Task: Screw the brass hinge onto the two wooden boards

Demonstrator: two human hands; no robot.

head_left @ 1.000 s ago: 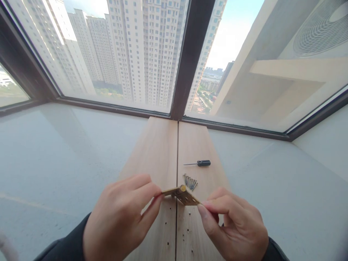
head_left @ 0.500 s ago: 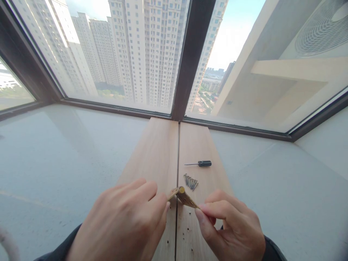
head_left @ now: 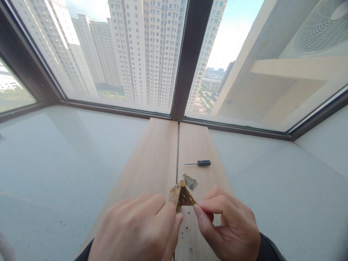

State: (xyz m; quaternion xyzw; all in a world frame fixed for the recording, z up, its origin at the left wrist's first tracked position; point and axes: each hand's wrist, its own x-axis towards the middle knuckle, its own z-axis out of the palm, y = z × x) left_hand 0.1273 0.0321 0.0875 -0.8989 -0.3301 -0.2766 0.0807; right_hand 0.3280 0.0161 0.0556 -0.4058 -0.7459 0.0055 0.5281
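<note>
A brass-coloured hinge (head_left: 187, 195) is held between my two hands, bent into an upside-down V with its round pin end on top. My left hand (head_left: 138, 226) closes on the left leaf, its fingertips partly hidden behind the hand's back. Thumb and forefinger of my right hand (head_left: 228, 224) pinch the lower edge of the right leaf. Under the hinge lie two pale wooden boards (head_left: 144, 156) side by side with a narrow gap. Small drilled holes show in the right board between my hands. Just beyond the hinge rests a row of several screws (head_left: 190, 182).
Farther off, a screwdriver with a black handle (head_left: 203, 163) lies across the right board. The boards sit on a white speckled ledge (head_left: 70, 174) and reach to the dark window frame (head_left: 178, 112). Tall buildings stand outside the glass.
The hinge has folded to a narrower angle and its pin end has risen a little. My left hand has moved right, toward my right hand, which has barely shifted.
</note>
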